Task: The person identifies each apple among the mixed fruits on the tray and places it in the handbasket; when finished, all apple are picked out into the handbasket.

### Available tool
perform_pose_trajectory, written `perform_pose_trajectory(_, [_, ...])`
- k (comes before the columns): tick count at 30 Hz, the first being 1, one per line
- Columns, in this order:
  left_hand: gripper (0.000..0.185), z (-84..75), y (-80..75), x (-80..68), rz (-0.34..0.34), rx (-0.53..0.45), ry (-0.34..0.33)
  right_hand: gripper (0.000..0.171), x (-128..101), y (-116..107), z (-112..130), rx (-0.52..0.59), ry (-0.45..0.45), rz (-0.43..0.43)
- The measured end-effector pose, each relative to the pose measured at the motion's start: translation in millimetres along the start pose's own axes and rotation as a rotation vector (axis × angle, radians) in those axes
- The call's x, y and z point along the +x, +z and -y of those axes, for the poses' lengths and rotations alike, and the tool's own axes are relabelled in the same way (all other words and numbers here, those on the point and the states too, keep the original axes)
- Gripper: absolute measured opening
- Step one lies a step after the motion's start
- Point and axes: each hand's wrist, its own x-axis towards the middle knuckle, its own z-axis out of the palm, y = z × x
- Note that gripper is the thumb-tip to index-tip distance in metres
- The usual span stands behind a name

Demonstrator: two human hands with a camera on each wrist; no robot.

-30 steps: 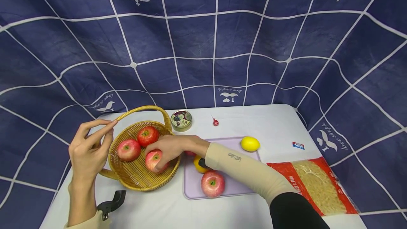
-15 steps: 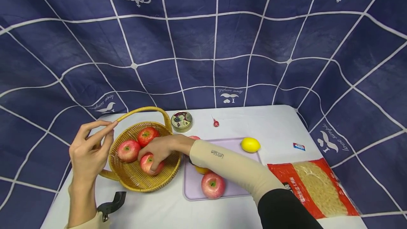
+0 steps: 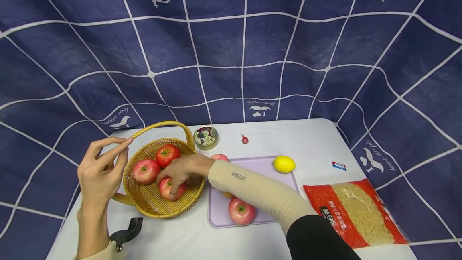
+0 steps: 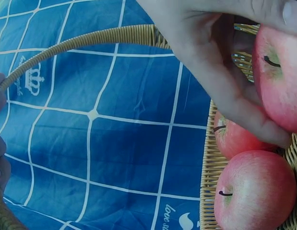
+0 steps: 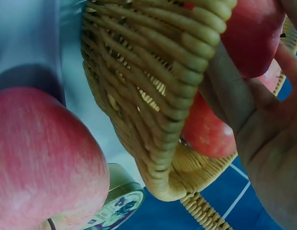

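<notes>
The work looks partway along: inside the wicker basket (image 3: 159, 210), the red apple (image 3: 168, 155) and the pink apple (image 3: 146, 171) lie free of any hand, while the gripped apple (image 3: 167, 189) has the right hand (image 3: 182, 169) curled round it, its release not yet done. I cannot tell whether that apple bears on the basket floor. The left hand (image 3: 102, 171) pinches the arched handle (image 3: 159, 123) at its fingertips.

That makes 3 apples in and 2 out — the front apple (image 3: 242, 211) and the far apple (image 3: 219, 157) on the lilac tray (image 3: 265, 165), with a lemon (image 3: 284, 164) at its corner. Whether those 2 are meant to join is unclear.

The head view loses much of the far apple behind the right forearm; the right wrist view shows it large, near the round tin (image 5: 119, 206). The left wrist view alone shows fingers wrapping the gripped apple's far side.
</notes>
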Motion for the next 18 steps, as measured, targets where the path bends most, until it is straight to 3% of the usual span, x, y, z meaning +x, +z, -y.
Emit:
perform_pose_trajectory(10, [0.014,0.1,0.4,-0.3,-0.011,-0.003,0.007,0.066,7.4,-1.3,4.8,0.049,-0.089,-0.027])
perform_pose_trajectory(14, [0.014,0.4,0.6,-0.5,-0.01,-0.006,0.008,0.063,6.3,-1.2,6.9,0.074,-0.071,-0.037])
perform_pose_trajectory(18, [0.014,0.2,0.7,-0.6,-0.01,-0.002,0.009,0.061,3.9,0.3,8.3,0.193,-0.042,-0.014])
